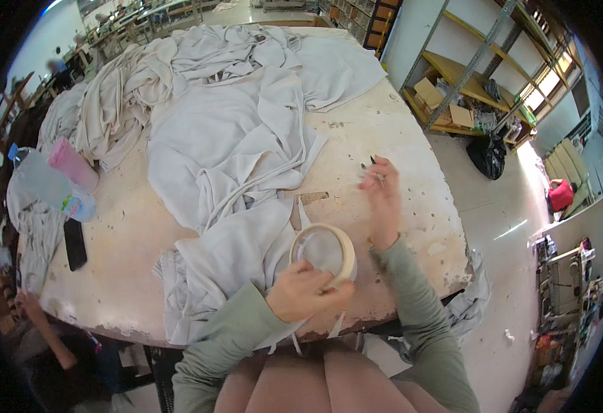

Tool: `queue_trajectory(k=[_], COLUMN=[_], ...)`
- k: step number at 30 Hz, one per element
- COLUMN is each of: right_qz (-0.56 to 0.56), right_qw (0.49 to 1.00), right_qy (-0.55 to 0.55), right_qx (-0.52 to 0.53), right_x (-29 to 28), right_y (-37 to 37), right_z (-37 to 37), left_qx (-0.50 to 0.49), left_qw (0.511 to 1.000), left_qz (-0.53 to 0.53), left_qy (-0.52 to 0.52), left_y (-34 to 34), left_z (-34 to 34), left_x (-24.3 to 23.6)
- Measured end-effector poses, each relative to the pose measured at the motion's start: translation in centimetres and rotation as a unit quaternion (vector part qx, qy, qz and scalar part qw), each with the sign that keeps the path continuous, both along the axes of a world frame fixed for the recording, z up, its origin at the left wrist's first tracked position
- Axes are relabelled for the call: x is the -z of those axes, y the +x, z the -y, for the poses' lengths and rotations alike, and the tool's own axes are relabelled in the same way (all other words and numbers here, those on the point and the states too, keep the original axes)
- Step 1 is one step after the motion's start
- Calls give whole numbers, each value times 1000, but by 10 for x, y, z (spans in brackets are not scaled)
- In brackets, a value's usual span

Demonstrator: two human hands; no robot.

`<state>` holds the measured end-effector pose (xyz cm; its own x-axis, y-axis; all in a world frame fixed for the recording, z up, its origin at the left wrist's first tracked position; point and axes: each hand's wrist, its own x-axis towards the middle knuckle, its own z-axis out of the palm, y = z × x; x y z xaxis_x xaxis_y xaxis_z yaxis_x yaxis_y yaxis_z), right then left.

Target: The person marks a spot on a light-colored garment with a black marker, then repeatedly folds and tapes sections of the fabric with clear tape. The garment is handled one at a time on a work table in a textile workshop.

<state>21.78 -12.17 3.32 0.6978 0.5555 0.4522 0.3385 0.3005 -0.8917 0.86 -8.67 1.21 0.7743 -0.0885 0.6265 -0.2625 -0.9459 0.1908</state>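
Observation:
A roll of cream masking tape (pixel 349 246) stands tilted near the table's front edge, with my left hand (pixel 310 292) closed on its near rim. Light grey fabric (pixel 246 241) lies crumpled just left of the roll. Raised above the bare tabletop to the right, my right hand (pixel 383 196) has its fingers bent around a small tool with two dark tips (pixel 368 163). It looks like a pair of small scissors, but most of it is hidden by the fingers and blurred. Narrow pale strips (pixel 337 325) hang at the table edge below my left hand.
Grey fabric heaps (pixel 226 51) cover the far and left parts of the worn table (pixel 411 186). At left are a water bottle (pixel 47 182), a pink cup (pixel 73 164) and a black phone (pixel 75 244). A person's arm (pixel 47 330) shows lower left; metal shelves (pixel 467 76) stand far right.

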Motion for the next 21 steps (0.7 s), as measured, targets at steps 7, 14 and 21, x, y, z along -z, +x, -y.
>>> queue_trajectory(k=[7, 14, 21], right_qz=[-210, 93, 191], right_qw=[961, 962, 893], right_qy=[-21, -82, -314], right_qx=[-176, 245, 259], right_x=[17, 4, 26], right_y=[-29, 50, 103], right_z=[14, 22, 35], left_qx=[-101, -229, -325], left_qw=[845, 934, 910], left_qz=[20, -48, -110], left_qy=[-524, -270, -232], left_y=[13, 61, 63], left_z=[-10, -26, -47], left_x=[-1, 12, 28])
